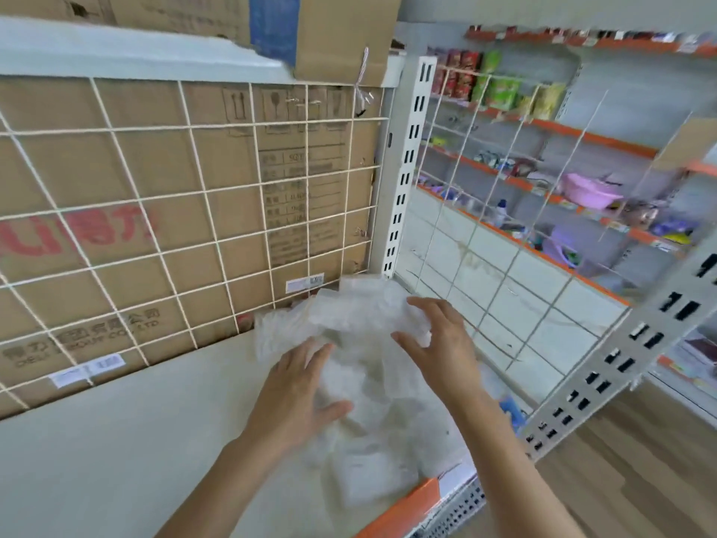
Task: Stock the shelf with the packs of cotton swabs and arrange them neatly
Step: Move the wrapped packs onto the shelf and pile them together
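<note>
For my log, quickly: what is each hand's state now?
Left hand: open, resting on the clear plastic packs of cotton swabs.
Right hand: open, spread over these packs.

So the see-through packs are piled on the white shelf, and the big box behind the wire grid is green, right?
Not quite. The head view shows the box behind the wire grid is brown cardboard, not green. The rest is right: the see-through packs are piled on the white shelf.

Retail shop. Evidence: gondola shelving [558, 128] w/ orange edge strips at 2 o'clock, snack packs [502, 91], plastic basin [589, 190]; stock cartons [155, 165] at 10 o'clock.
</note>
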`<state>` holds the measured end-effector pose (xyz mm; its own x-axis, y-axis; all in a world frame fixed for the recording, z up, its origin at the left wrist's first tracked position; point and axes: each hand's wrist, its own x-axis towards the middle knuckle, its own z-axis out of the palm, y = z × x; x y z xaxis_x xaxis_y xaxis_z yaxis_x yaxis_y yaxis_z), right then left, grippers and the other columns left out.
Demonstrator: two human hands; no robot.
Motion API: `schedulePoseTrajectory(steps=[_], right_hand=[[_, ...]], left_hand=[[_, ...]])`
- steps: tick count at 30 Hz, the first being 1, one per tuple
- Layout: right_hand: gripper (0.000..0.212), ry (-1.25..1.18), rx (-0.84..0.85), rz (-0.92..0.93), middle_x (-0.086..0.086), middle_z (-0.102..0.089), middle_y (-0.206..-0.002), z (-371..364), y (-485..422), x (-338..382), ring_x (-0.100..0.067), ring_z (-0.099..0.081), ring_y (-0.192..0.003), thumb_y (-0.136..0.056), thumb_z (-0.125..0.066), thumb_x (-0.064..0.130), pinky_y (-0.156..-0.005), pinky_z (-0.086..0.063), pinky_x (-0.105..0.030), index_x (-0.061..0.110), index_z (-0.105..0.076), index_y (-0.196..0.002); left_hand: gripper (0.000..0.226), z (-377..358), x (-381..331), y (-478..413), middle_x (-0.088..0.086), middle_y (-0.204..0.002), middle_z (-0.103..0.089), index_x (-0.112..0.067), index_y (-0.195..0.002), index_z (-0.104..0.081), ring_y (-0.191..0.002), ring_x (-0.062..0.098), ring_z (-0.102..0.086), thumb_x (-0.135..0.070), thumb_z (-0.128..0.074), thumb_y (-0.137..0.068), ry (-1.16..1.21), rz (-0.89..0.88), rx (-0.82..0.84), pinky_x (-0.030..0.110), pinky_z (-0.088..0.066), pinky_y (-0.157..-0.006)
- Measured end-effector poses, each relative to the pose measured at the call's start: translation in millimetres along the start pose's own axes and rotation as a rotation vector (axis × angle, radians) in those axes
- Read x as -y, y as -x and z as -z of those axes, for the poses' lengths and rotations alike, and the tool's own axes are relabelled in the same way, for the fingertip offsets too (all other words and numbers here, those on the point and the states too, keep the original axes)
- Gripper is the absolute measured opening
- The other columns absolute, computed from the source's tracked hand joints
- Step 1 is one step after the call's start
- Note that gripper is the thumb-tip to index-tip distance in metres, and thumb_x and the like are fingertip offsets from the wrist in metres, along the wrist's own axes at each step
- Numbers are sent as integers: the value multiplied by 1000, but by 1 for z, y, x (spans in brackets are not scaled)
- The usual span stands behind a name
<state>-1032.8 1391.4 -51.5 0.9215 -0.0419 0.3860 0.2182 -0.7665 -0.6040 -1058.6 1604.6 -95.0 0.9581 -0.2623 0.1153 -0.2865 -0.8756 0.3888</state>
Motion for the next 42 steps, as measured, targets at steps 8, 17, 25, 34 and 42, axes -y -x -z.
schedulePoseTrajectory(steps=[8, 17, 25, 34, 42], right_hand=[[41, 37, 187, -3, -5, -32, -150, -31, -46, -13, -24, -42, -130, -92, -53, 13, -104, -36, -33, 18, -50, -133], [38, 84, 49, 72, -1, -54, -128, -5, -12, -7, -20, -51, -116, -88, -61, 21, -85, -42, -27, 17, -56, -126], [32, 151, -32, 71, -5, -63, -115, 6, 75, 37, -27, -59, -101, -90, -62, 25, -78, -39, -30, 13, -61, -119], [34, 102, -31, -13, -2, -62, -117, -28, 176, 118, -29, -61, -84, -87, -66, 20, -81, -33, -23, 16, -61, -120], [34, -3, 80, 98, -1, -60, -117, -68, 211, 178, -18, -50, -73, -90, -61, 29, -72, -36, -28, 17, -59, -121]], left_hand=[[122, -19, -1, -20, -14, -155, 7, -25, -150, -10, -140, 0, 10, -97, -1, -52, 110, -16, -23, 20, -10, -112], [74, -3, 15, 0, -3, -148, -36, -22, -134, -49, -134, 12, -28, -74, -22, -88, 61, -166, -207, 29, -28, -108], [76, 45, 67, 77, -1, -141, -45, -21, -129, -55, -127, 11, -35, -73, -19, -87, 86, -139, -258, 28, -26, -103], [74, 104, 144, 207, 1, -138, -48, -21, -130, -54, -124, 13, -38, -71, -19, -88, 28, -60, -272, 34, -31, -100], [58, 143, 185, 310, 5, -134, -53, -17, -127, -56, -120, 19, -45, -56, -35, -89, -46, 114, -351, 38, -36, -97]])
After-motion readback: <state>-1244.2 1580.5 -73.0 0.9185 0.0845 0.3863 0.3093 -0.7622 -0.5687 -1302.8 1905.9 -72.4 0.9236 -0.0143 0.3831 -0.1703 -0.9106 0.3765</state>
